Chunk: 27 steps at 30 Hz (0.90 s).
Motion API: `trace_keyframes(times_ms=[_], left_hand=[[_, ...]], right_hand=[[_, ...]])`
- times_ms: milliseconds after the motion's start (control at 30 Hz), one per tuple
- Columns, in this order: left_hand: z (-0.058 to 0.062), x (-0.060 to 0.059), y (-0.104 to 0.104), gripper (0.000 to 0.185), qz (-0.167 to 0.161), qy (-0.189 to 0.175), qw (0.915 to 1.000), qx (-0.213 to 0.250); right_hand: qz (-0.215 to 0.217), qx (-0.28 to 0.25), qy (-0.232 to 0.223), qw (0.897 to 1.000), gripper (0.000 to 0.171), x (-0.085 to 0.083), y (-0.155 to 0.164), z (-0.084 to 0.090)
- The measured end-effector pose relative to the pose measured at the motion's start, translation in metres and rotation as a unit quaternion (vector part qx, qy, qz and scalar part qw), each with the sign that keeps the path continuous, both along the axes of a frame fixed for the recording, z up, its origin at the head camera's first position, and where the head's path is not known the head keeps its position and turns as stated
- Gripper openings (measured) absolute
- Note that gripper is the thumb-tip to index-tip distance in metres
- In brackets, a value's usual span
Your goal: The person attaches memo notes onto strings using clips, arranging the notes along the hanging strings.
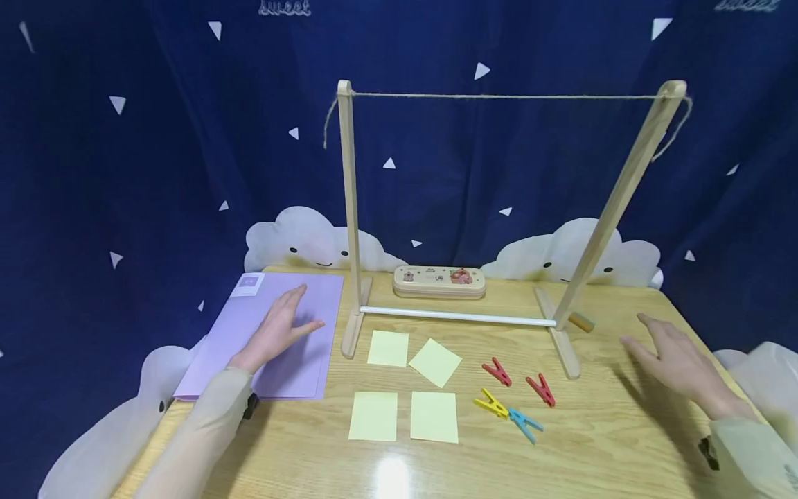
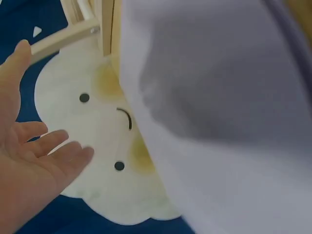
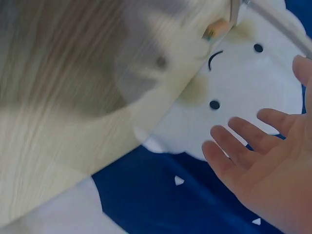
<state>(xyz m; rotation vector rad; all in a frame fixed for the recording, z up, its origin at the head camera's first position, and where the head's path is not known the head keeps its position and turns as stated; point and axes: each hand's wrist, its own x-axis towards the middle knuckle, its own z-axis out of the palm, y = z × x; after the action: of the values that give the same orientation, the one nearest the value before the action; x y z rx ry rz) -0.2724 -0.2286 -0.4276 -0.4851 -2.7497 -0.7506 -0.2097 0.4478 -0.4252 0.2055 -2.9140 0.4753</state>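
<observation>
dark blue curtain w/ white triangles is hanging behind everything, and cloud cutouts (image 1: 312,242) w/ small faces are peeking up at the back edge of the wooden table (image 1: 598,443). from my remote seat i'm watching both hands hovering low over the tabletop, neither one holding anything.

left hand (image 1: 280,329) is lying flat, fingers straight and slightly spread, resting on the purple folder (image 1: 249,346) at the table's left side. right hand (image 1: 676,364) is open too, fingers loosely extended, sitting over bare wood on the right, just beside the wooden rack (image 1: 349,222) foot. wrist cams are blurry but both are showing relaxed open palms w/ a cloud face beyond the table edge.

rack is standing mid-table, two posts w/ a twine line (image 1: 505,96) stretched across the top and a white rod (image 1: 458,317) low between the feet. four yellow sticky notes (image 1: 388,348) are lying in front of it, apart from each other. right of them, four small clothespins (image 1: 497,372) – two red, one yellow, one blue – are lying close together, yellow and blue touching. behind the rod a wooden pencil case (image 1: 439,282) is lying flat.
</observation>
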Motion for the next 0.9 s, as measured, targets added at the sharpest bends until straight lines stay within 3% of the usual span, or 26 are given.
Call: trace_keyframes(times_ms=[167,367,533,900], left_hand=[[-0.007,0.004,0.01,0.069,-0.005,0.004,0.9982,0.06],[-0.009,0.009,0.024,0.042,-0.012,-0.028,0.9885,0.148],[-0.006,0.015,0.037,0.033,0.001,-0.057,0.9845,0.166],[-0.011,0.017,0.072,0.04,0.011,-0.16,0.9676,0.195]], right_hand=[[0.007,-0.017,-0.004,1.0,0.067,0.005,-0.021,-0.001],[0.033,-0.043,0.015,0.998,0.053,0.009,-0.043,-0.001],[0.04,-0.052,-0.011,0.998,0.047,0.012,-0.061,0.001],[0.089,-0.069,-0.039,0.993,0.031,0.016,-0.103,-0.004]])
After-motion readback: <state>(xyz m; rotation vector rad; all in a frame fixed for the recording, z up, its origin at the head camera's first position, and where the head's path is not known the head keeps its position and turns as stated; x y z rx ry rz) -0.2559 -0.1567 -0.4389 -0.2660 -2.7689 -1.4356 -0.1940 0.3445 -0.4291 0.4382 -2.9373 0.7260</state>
